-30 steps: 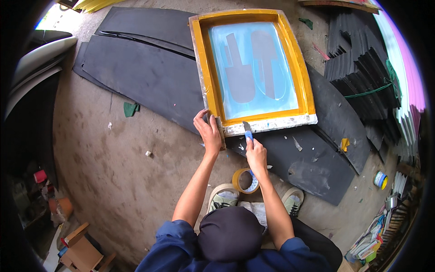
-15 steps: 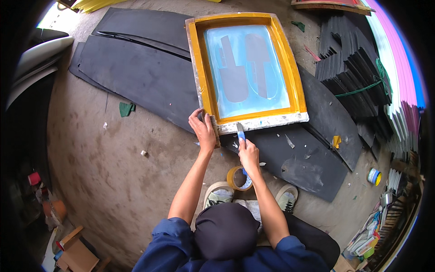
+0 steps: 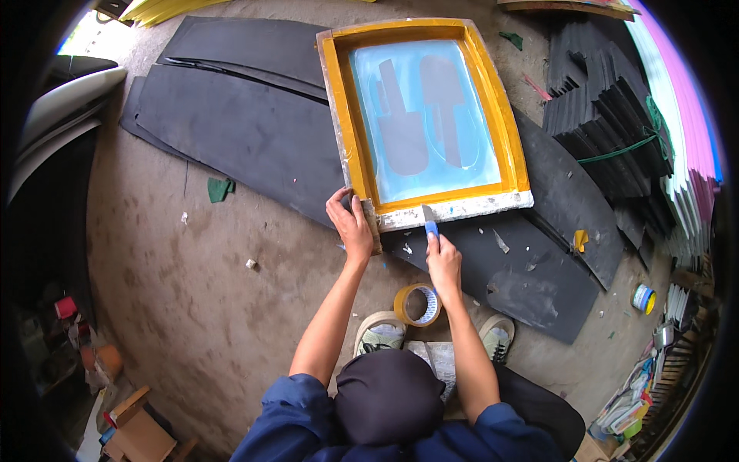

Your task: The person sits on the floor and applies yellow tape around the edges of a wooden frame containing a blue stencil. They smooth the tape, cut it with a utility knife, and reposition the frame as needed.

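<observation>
A screen printing frame (image 3: 511, 146) lies tilted on dark sheets, its inner edges lined with yellow-brown tape. Its light blue mesh (image 3: 466, 181) carries grey sole-like shapes. The near bar (image 3: 477, 205) is whitish and flaky. My left hand (image 3: 354, 225) grips the frame's near left corner, fingers curled over the end of the side bar. In my right hand (image 3: 444, 266) is a blue-handled utility knife (image 3: 430, 222), its blade against the near bar. Below that hand a roll of brown tape (image 3: 401, 305) rests on the floor by my shoes.
Large black foam sheets (image 3: 239, 115) spread under and around the frame. Stacked black sheets (image 3: 608, 115), tied with green string, stand at right beside white and pink sheets (image 3: 685, 115). A small yellow-and-blue tin (image 3: 643, 299) is on the right floor; a cardboard box (image 3: 140, 437) sits lower left.
The knife in my right hand has moved right along the near bar. My left hand keeps its hold on the corner. The whole view has shifted slightly.
</observation>
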`<state>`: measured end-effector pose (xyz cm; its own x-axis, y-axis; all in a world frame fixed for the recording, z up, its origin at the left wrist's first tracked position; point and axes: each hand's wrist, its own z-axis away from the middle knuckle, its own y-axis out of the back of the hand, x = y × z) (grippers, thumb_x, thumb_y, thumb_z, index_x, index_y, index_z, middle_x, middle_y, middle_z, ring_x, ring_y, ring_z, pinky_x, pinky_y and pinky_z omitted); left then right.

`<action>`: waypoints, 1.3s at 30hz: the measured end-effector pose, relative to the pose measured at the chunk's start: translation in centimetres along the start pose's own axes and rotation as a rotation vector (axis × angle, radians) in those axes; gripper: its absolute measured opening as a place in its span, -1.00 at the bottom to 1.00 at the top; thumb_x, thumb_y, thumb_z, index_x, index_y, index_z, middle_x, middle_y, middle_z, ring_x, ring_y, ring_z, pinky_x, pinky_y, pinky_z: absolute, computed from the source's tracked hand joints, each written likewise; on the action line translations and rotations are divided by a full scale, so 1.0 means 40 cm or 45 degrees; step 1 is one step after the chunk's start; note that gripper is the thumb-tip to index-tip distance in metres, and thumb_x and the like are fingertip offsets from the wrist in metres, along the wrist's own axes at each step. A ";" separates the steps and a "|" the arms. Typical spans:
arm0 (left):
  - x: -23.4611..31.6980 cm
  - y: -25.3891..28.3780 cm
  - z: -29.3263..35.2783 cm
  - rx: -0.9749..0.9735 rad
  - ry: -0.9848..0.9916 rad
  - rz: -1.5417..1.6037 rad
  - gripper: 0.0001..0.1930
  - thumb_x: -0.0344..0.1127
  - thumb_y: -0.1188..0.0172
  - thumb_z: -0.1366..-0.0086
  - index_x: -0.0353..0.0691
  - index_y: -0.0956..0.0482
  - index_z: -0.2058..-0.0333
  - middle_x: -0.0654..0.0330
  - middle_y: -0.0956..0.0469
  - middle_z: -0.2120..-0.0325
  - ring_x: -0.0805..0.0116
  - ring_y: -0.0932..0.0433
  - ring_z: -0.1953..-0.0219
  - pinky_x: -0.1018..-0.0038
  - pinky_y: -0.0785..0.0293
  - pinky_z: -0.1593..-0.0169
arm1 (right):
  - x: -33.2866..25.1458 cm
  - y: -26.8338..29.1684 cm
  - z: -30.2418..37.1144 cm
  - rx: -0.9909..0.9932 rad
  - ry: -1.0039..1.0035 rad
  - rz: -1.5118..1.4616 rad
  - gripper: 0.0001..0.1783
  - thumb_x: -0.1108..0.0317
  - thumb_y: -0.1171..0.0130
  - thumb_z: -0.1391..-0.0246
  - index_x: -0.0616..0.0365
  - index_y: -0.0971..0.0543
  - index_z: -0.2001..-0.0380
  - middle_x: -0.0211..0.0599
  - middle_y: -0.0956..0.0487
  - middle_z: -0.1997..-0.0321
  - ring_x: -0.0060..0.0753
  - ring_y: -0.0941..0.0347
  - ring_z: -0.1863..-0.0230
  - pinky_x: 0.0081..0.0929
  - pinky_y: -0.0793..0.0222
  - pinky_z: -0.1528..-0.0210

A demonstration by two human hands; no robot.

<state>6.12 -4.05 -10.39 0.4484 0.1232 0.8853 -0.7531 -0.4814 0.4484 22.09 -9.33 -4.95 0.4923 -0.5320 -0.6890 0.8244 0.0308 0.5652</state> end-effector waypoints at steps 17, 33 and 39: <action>0.011 -0.003 -0.001 -0.022 0.014 0.027 -0.76 -0.33 0.05 -0.32 -0.35 -0.31 0.12 0.04 -0.32 0.17 0.12 -0.27 0.03 0.29 -0.15 -0.09 | 0.012 -0.011 -0.004 -0.046 0.048 0.096 -0.57 0.12 0.10 -0.20 0.33 -0.49 0.43 0.25 -0.48 0.49 0.31 -0.41 0.38 -0.01 -0.29 0.41; 0.005 -0.004 -0.003 -0.032 0.037 0.016 -0.73 -0.28 0.07 -0.33 -0.34 -0.33 0.10 0.07 -0.32 0.14 0.16 -0.28 -0.02 0.33 -0.15 -0.11 | -0.023 -0.037 -0.025 -0.142 0.009 0.031 -0.54 0.10 0.14 -0.22 0.30 -0.47 0.50 0.14 -0.49 0.59 0.22 -0.45 0.46 -0.06 -0.32 0.40; 0.012 -0.006 0.003 -0.024 0.028 0.025 -0.75 -0.30 0.06 -0.32 -0.35 -0.33 0.12 0.05 -0.33 0.15 0.14 -0.29 0.00 0.31 -0.16 -0.09 | -0.012 -0.052 -0.039 -0.115 0.012 0.034 -0.54 0.10 0.13 -0.21 0.30 -0.48 0.52 0.16 -0.49 0.59 0.22 -0.46 0.45 -0.03 -0.32 0.41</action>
<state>6.55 -3.99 -10.09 0.4229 0.1334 0.8963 -0.7706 -0.4674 0.4332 20.56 -7.80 -6.53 0.5169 -0.5219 -0.6785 0.8323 0.1212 0.5409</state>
